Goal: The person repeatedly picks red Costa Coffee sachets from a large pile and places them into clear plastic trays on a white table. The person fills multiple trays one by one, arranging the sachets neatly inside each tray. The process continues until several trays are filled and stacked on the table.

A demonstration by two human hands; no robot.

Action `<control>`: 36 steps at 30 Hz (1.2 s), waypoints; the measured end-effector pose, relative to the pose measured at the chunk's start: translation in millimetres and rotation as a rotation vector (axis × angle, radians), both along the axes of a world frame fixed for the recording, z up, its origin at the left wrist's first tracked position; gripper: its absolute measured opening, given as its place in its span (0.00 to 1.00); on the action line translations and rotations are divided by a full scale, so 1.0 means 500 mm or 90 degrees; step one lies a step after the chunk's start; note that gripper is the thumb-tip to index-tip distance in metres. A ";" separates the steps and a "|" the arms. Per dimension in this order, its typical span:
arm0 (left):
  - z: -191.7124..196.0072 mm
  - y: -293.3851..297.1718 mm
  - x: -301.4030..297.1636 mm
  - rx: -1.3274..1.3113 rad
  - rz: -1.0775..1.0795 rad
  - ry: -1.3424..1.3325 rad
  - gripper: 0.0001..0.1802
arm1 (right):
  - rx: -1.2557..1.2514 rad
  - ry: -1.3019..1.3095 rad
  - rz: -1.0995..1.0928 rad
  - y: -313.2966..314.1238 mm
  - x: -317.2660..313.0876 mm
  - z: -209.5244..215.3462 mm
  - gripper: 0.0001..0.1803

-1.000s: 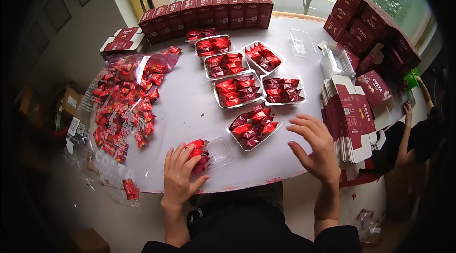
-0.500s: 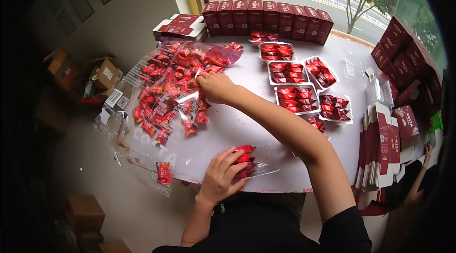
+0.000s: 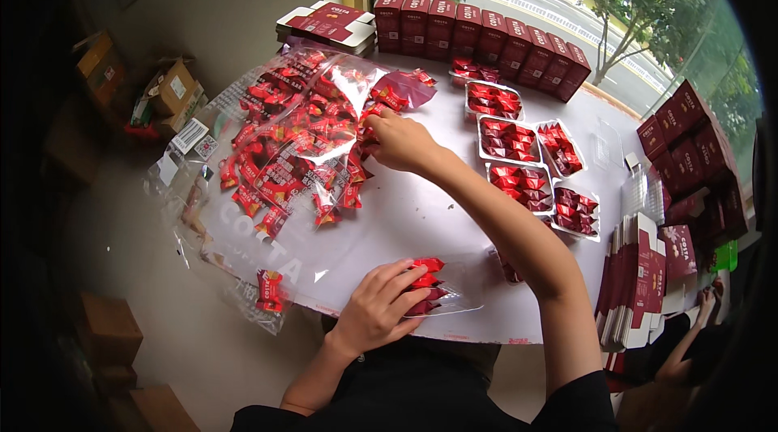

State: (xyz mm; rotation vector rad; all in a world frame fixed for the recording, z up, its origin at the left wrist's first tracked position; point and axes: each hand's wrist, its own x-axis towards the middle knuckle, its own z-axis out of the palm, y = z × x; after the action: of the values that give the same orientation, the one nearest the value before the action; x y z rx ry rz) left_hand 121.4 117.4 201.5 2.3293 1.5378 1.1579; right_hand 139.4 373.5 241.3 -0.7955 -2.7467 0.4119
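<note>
My left hand (image 3: 378, 309) curls over the left end of a clear plastic tray (image 3: 463, 300) at the table's near edge. Several red and dark red wrapped packets (image 3: 427, 280) lie in that tray under its fingertips. Farther off, my right hand (image 3: 399, 140) reaches to the right side of a large clear bag (image 3: 316, 258) full of red packets (image 3: 300, 136). Its fingers are bent and pressed together around a red packet (image 3: 374, 110) at the heap's edge; the fingertips are partly hidden. One loose red packet (image 3: 269, 290) lies in the bag's near end, at the table edge.
Filled trays (image 3: 509, 140) stand right of centre, one partly behind my right forearm. Dark red boxes (image 3: 478, 31) line the window side, with more boxes (image 3: 689, 152) and flattened cartons (image 3: 636, 282) at right. Flat cartons (image 3: 328, 23) lie far left. Another person's arm (image 3: 689, 339) shows at lower right.
The whole view has shifted and turned a little. My right hand stays at the heap's edge, its fingers now closer in among the packets. My left hand keeps its place on the tray.
</note>
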 end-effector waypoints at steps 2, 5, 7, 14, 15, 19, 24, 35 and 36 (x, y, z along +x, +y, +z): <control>0.006 0.003 0.000 -0.002 -0.002 -0.002 0.28 | 0.004 0.038 -0.026 -0.001 -0.042 -0.025 0.19; 0.002 -0.001 -0.001 -0.015 -0.003 0.002 0.27 | -0.013 0.170 -0.111 -0.001 -0.082 -0.049 0.23; -0.001 -0.003 -0.002 -0.021 -0.001 0.003 0.26 | -0.005 0.072 -0.108 0.008 -0.093 -0.054 0.24; 0.001 -0.005 -0.003 -0.015 -0.005 0.005 0.26 | 0.156 0.039 -0.096 -0.003 -0.034 -0.066 0.21; 0.000 -0.004 -0.002 -0.014 -0.005 0.005 0.26 | 0.180 -0.001 -0.096 -0.003 -0.026 -0.069 0.18; -0.002 -0.001 -0.002 -0.012 -0.009 0.004 0.26 | 0.250 -0.099 -0.102 -0.001 -0.010 -0.070 0.11; -0.001 -0.004 -0.002 -0.010 -0.005 0.013 0.26 | 0.060 0.011 -0.088 -0.004 -0.026 -0.026 0.15; 0.004 -0.002 -0.003 -0.002 0.005 0.004 0.27 | -0.034 -0.159 -0.016 -0.049 -0.047 0.003 0.28; 0.004 -0.002 -0.003 -0.005 0.003 0.005 0.27 | -0.041 -0.158 -0.011 -0.044 -0.043 0.001 0.28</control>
State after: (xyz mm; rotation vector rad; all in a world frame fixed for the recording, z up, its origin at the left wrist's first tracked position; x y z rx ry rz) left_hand 120.0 116.5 203.7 2.3300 1.5478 1.1435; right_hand 118.0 351.4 241.7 -0.9438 -2.9654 0.4254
